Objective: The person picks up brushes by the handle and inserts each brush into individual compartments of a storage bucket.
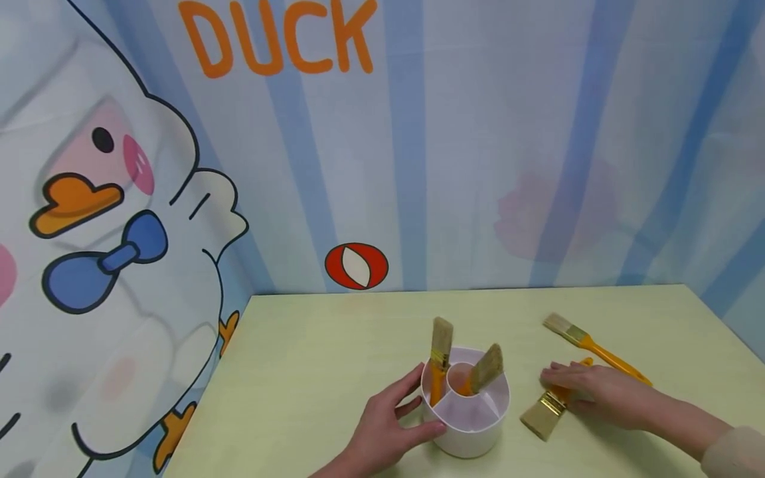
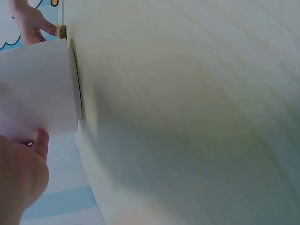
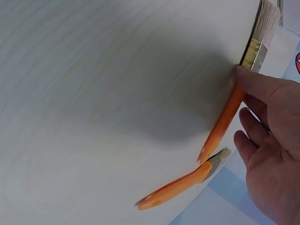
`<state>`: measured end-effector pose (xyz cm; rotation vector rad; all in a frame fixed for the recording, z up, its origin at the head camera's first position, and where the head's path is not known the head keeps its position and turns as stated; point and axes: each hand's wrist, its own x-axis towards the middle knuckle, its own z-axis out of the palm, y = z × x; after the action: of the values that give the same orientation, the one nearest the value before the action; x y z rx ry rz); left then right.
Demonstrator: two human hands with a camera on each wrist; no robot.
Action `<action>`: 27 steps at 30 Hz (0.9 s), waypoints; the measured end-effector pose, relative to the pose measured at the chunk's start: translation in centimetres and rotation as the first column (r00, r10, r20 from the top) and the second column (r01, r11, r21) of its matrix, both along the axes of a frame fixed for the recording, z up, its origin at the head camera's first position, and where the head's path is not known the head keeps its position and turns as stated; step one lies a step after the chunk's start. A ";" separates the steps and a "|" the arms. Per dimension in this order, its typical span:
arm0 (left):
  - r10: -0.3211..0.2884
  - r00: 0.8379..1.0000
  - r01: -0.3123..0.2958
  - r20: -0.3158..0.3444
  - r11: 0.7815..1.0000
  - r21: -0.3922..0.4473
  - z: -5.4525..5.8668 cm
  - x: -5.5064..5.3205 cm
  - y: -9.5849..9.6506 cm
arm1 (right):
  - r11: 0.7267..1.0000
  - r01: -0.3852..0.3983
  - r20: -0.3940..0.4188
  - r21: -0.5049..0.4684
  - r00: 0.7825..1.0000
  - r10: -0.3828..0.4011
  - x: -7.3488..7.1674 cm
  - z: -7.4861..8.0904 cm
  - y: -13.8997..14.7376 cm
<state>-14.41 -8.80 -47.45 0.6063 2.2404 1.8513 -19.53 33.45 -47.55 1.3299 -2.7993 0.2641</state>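
Observation:
My left hand (image 1: 382, 421) holds a white round divided container (image 1: 469, 438) by its side, thumb toward the front and fingers at the left rim. Two paintbrushes stand in it, bristles up: one paintbrush (image 1: 441, 342) in the left compartment, another paintbrush (image 1: 487, 368) leaning right out of the central cup. To the right, my right hand (image 1: 609, 392) pinches a flat paintbrush (image 1: 542, 417) close over the table; in the right wrist view the thumb lies at the paintbrush's orange handle (image 3: 227, 115), just below the metal band.
Another paintbrush (image 1: 609, 358) with an orange handle lies on the pale yellow table (image 1: 317, 358) behind my right hand. A printed cloth (image 1: 466, 166) with a duck figure and blue stripes hangs along the table's back and left sides.

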 end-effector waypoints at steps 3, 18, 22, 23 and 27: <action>-0.003 1.000 0.003 0.013 1.000 -0.007 0.1 0.1 0.1 | 1.000 -0.019 -0.042 -0.012 0.999 0.018 -0.2 -0.5 0.1; 0.000 1.000 0.000 0.018 1.000 0.005 0.0 0.2 0.0 | 0.994 0.018 -0.173 -0.106 0.984 -0.036 0.3 -1.2 -0.7; 0.005 1.000 -0.005 0.007 1.000 0.015 0.1 0.3 0.0 | 0.996 0.062 -0.178 -0.062 0.981 -0.072 0.9 -1.0 -1.1; 0.005 1.000 -0.005 0.006 1.000 0.016 0.1 0.4 0.0 | 0.997 0.061 -0.195 -0.056 0.978 -0.071 0.9 -1.0 -1.2; 0.003 1.000 -0.003 -0.003 1.000 0.018 0.1 0.4 0.1 | 0.998 0.059 -0.235 -0.036 0.970 -0.066 1.0 -0.9 -1.5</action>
<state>-13.97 -8.72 -47.39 0.6097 2.2299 1.8748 -18.55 31.96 -48.41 1.1785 -2.6229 0.1330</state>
